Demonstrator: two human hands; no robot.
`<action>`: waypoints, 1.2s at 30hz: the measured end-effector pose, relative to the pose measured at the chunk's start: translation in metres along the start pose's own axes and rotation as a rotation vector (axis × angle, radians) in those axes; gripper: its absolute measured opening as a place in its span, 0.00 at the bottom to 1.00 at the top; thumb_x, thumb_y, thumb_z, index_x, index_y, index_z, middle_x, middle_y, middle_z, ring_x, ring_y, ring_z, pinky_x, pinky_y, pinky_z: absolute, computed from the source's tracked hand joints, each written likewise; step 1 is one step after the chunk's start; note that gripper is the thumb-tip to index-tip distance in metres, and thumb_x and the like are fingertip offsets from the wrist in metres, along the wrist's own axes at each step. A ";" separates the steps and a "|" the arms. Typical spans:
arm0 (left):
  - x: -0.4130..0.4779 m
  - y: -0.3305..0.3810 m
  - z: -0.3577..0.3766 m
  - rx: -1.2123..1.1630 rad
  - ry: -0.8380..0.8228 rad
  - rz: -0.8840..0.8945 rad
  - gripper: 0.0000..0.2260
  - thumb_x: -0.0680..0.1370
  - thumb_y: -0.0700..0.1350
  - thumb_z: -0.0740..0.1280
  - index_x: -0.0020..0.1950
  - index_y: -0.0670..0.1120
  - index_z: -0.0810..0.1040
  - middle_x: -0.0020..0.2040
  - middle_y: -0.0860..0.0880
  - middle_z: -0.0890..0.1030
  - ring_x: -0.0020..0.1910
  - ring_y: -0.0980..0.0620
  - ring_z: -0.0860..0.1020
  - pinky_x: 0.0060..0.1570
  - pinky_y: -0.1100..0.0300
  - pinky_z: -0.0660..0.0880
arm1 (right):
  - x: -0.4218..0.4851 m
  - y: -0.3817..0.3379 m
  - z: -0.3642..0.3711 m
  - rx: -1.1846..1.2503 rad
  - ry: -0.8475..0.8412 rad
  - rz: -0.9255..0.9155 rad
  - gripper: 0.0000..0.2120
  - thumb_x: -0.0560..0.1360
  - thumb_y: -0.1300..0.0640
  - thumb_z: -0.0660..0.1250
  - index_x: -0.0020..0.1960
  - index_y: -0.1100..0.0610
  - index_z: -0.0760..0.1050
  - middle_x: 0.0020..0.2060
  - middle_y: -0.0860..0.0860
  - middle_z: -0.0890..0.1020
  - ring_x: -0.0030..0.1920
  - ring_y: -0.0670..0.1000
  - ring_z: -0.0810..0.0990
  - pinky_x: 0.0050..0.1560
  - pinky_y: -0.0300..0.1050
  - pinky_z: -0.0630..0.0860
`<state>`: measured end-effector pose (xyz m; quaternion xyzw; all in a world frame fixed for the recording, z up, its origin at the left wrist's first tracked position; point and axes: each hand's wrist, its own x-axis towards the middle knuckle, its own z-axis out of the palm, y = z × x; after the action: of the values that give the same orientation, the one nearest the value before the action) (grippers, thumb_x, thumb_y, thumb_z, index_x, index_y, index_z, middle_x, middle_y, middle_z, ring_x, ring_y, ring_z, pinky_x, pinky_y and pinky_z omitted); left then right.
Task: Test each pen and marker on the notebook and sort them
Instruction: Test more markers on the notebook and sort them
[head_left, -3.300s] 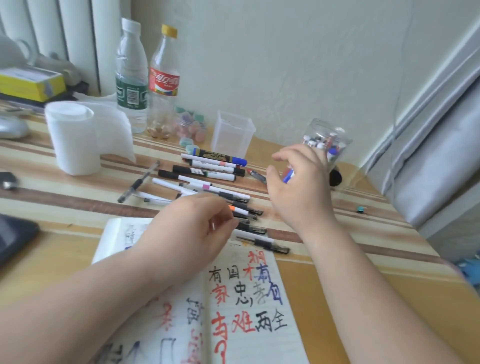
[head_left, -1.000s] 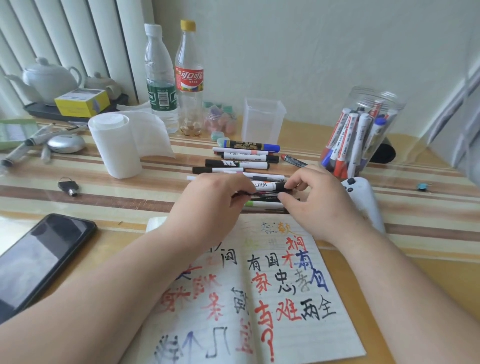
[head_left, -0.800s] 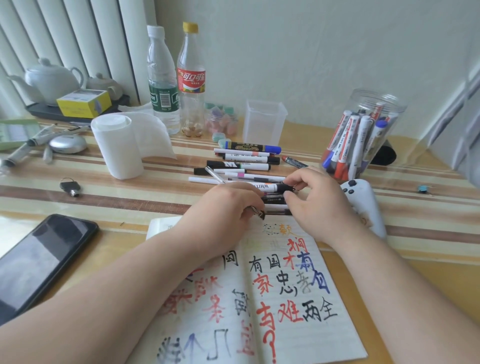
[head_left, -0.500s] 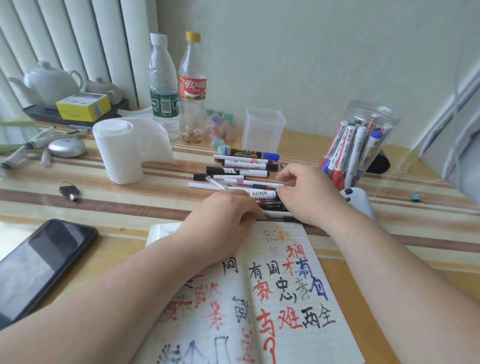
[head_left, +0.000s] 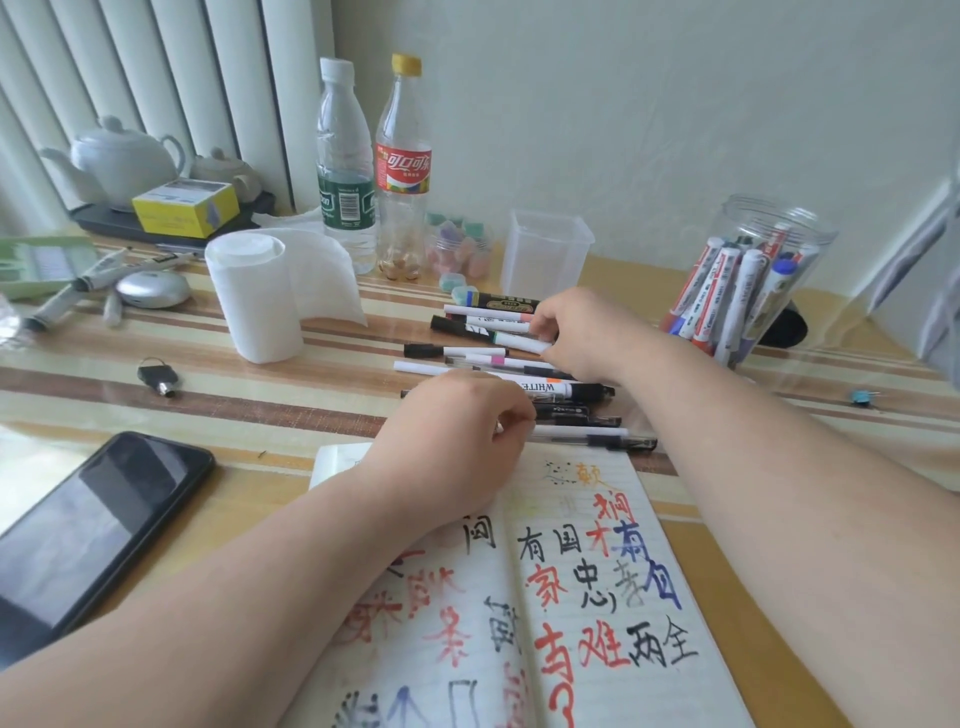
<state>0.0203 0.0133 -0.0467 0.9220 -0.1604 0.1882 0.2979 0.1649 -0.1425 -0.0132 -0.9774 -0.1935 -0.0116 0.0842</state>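
Right hand (head_left: 576, 332) pinches one white marker (head_left: 522, 343); left hand (head_left: 457, 441) rests on the notebook (head_left: 571, 597).

Left fingers are curled at the notebook's top edge, and any contents cannot be determined. The marker lies in the row of loose pens (head_left: 587, 432), about eleven, overlapping, between notebook and one empty clear cup (head_left: 548, 249). One marker (head_left: 550, 387) reads "WHITE". One jar (head_left: 769, 228) holds several markers. Two bottles: green-labelled (head_left: 345, 171) and red-labelled (head_left: 403, 171), reading 可口可乐. Notebook writing includes 有国, 中心, 两全.
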 end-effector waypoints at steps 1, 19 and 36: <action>0.000 -0.001 0.000 0.009 0.024 0.009 0.06 0.78 0.44 0.69 0.47 0.51 0.85 0.39 0.59 0.79 0.42 0.55 0.76 0.44 0.59 0.73 | 0.000 0.000 0.001 -0.010 -0.005 -0.034 0.14 0.76 0.64 0.67 0.58 0.51 0.81 0.53 0.49 0.83 0.52 0.53 0.80 0.56 0.47 0.78; -0.005 0.009 -0.014 0.060 0.295 0.022 0.13 0.76 0.52 0.72 0.55 0.48 0.75 0.49 0.54 0.74 0.49 0.51 0.73 0.50 0.56 0.74 | -0.152 0.026 -0.028 1.197 0.382 0.092 0.07 0.76 0.70 0.70 0.48 0.61 0.82 0.38 0.56 0.83 0.38 0.56 0.82 0.37 0.49 0.82; -0.012 0.030 -0.008 -0.108 -0.280 0.054 0.04 0.84 0.54 0.53 0.52 0.57 0.65 0.39 0.57 0.75 0.39 0.60 0.74 0.38 0.62 0.69 | -0.159 -0.003 -0.007 1.500 0.580 -0.109 0.04 0.77 0.64 0.70 0.48 0.61 0.75 0.37 0.57 0.82 0.34 0.54 0.82 0.36 0.48 0.82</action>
<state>-0.0049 -0.0025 -0.0313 0.9171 -0.2354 0.0567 0.3166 0.0165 -0.2004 -0.0146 -0.6079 -0.1676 -0.1361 0.7641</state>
